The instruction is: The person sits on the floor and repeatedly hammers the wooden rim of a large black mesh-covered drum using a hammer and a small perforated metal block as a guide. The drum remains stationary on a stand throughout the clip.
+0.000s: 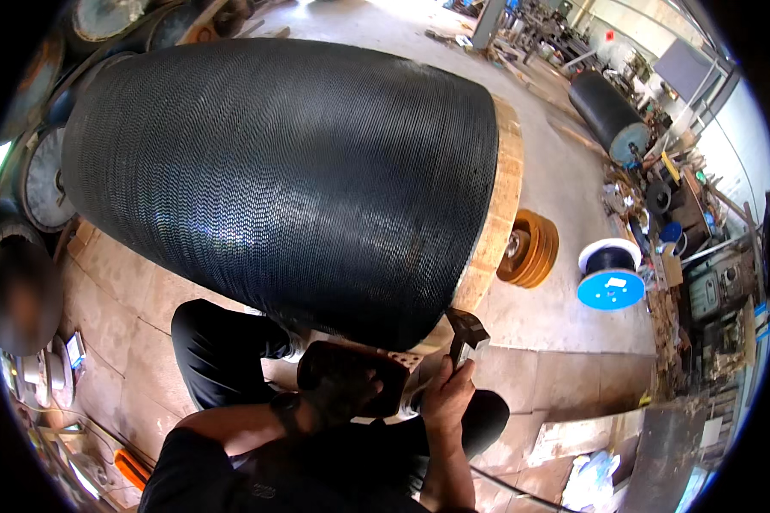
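Note:
A large roller (291,188) with a tightly ridged black surface lies across the view in front of me, and a pale wooden band (498,205) rings its right end. My right hand (450,395) is closed around a dark, boxy tool with a shiny metal face (467,338), held up against the lower right of that end. Deep in shadow below the roller, my left hand (351,393) is at a dark reddish-brown piece (359,363); its fingers are too dark to make out. A small speckled patch (402,359) shows between the hands.
An orange grooved wheel (530,248) sits beyond the roller's right end, near a blue-flanged cable spool (611,278). Another black roller (607,111) lies farther back. Drums (47,179) crowd the left. Boards (586,436) and a plastic bag (590,480) lie at lower right.

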`<action>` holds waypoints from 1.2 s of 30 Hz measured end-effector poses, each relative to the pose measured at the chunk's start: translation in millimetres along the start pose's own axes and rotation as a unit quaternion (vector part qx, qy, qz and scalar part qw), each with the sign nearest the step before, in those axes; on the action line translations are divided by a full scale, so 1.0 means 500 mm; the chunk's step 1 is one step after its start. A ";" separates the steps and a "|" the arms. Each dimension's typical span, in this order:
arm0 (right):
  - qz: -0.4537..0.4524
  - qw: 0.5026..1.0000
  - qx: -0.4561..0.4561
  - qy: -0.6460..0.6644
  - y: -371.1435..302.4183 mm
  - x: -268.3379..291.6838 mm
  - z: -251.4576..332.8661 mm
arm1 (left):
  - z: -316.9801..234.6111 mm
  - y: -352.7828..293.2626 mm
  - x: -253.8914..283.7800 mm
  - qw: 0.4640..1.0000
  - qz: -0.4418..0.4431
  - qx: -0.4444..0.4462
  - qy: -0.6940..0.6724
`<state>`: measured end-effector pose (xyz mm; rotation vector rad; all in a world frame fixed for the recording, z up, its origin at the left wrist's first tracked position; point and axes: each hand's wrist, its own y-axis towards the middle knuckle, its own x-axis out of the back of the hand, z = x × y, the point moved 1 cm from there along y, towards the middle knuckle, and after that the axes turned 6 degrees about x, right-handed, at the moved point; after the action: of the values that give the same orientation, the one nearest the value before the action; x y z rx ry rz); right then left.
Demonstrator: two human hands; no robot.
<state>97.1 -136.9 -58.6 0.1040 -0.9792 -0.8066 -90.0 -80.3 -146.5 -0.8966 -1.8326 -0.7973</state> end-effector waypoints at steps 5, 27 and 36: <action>-0.097 0.962 -0.036 0.252 -0.039 0.063 0.054 | -0.034 0.069 0.156 0.996 -0.078 -0.041 -0.030; -0.154 0.971 0.065 0.173 -0.052 0.009 -0.023 | 0.084 0.322 0.353 0.873 -0.458 -0.112 0.127; -0.101 0.957 0.098 0.253 0.011 0.068 0.074 | 0.089 0.345 0.358 0.864 -0.473 -0.105 0.138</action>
<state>81.8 -145.3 -11.5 0.5644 -0.5614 -0.8128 -21.9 90.2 26.5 0.0881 -1.8985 -1.6519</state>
